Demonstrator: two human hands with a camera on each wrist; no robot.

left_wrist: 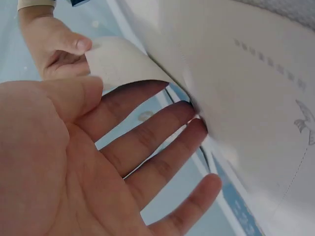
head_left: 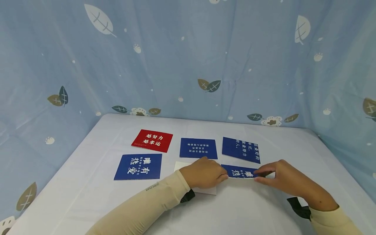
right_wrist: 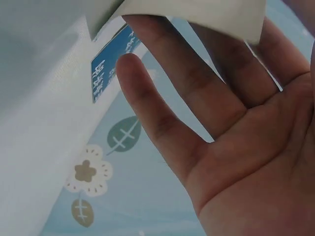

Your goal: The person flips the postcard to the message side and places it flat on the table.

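Between my two hands a blue card [head_left: 239,171] with white characters is raised at its near edge and bowed. My left hand [head_left: 204,173] pinches its left end between thumb and index finger, the other fingers spread. At the opposite end, my right hand [head_left: 289,181] grips the card with thumb and fingers. The pale back of this card [left_wrist: 125,61] curves between both hands in the left wrist view. Partly covered by the left hand lies a white card [head_left: 207,191], whose grey print and small bird drawing [left_wrist: 306,120] show in the left wrist view.
On the white tabletop [head_left: 229,212] lie a red card [head_left: 152,141] at the back left, a blue card [head_left: 138,167] in front of it, and two more blue cards, one at back centre [head_left: 198,148], one at back right [head_left: 241,149]. A leaf-patterned blue curtain [head_left: 182,65] surrounds the table.
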